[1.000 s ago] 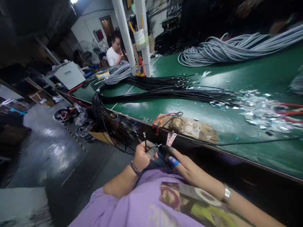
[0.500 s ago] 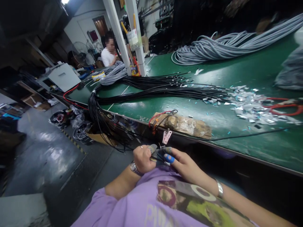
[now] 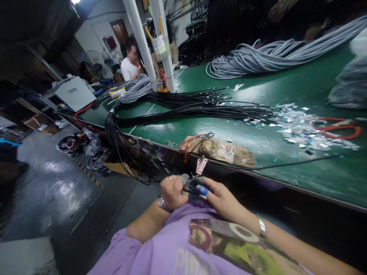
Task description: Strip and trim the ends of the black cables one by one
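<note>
Green bench (image 3: 309, 181) beyond grip; blk bundle (image 3: 183, 112) on it, up-left of grip. L hand (image 3: 172, 192) & R hand (image 3: 222, 198) nearly tog., both pinching thin blk cable (image 3: 192, 188) btwn them. Pink clip (image 3: 201, 165) just past fingertips.

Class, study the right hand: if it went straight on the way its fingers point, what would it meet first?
Beyond the dark cable it seems to pinch, the right hand would probably meet the left hand, which faces it closely; the exact depth is unclear.
</note>
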A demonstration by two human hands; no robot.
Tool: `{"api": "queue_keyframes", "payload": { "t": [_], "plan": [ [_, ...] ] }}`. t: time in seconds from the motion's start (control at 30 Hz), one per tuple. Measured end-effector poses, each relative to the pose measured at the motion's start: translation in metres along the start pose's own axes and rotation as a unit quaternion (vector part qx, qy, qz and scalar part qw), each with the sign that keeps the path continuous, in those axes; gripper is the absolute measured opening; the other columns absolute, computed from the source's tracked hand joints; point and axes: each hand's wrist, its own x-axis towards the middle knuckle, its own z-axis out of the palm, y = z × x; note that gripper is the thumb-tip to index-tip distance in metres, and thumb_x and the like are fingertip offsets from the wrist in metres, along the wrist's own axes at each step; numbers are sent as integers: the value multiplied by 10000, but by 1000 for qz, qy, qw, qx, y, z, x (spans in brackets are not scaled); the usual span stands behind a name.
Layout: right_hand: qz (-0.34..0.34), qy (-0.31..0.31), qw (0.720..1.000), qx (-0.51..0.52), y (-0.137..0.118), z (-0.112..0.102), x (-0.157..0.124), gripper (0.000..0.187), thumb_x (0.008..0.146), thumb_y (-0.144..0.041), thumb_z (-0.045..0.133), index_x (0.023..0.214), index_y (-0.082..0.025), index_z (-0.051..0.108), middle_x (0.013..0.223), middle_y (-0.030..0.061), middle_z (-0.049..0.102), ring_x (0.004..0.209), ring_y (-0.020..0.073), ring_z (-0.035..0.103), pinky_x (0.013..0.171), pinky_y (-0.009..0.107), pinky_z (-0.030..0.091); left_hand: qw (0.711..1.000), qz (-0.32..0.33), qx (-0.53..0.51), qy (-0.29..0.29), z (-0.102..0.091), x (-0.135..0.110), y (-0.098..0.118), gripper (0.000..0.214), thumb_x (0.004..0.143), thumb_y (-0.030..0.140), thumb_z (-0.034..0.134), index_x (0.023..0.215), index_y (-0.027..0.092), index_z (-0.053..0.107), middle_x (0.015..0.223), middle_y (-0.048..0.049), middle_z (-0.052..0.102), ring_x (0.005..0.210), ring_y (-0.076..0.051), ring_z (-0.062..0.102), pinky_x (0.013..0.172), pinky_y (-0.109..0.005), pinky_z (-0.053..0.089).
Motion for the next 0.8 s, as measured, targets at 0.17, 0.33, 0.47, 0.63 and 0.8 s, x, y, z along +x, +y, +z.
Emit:
{"api": "queue_keyframes", "payload": {
  "t": [0.17,0.33,0.47,0.63,0.8],
  "plan": [
    [2,11,1000,1,3,2,2,305,837,-405,492,917,-191,693,864,58,726,804,221,647,748,336,544,999,-25,-33,-10,1,-2,-1,141,742,187,549,842,156,643,624,-57,653,549,-166,616,542,-270,497],
    [13,19,1000,0,4,1,3,316,829,-413,495,893,-185,705,839,54,726,768,218,640,705,323,540,968,-160,-150,-121,-5,5,1,122,754,186,562,846,179,642,655,-28,662,576,-140,612,570,-234,495],
    [17,0,1000,5,4,-1,3,339,833,-432,494,898,-179,710,812,50,724,746,211,636,688,314,536,881,-295,-305,-208,-12,16,1,108,775,269,604,738,167,597,638,-2,620,572,-101,542,559,-205,449],
    [6,-24,1000,7,2,-2,2,344,849,-446,494,912,-186,710,830,49,727,767,218,639,718,331,537,700,-473,-467,-262,-15,30,-1,417,699,527,671,612,163,486,429,69,405,398,-42,316,404,-177,281],
    [-8,-38,999,-11,2,-1,1,322,865,-433,487,903,-198,704,819,40,722,765,223,633,723,341,532,537,-582,-535,-295,-16,32,-6,513,503,559,788,625,176,469,391,87,383,325,-21,233,339,-178,124]
  ]
}}
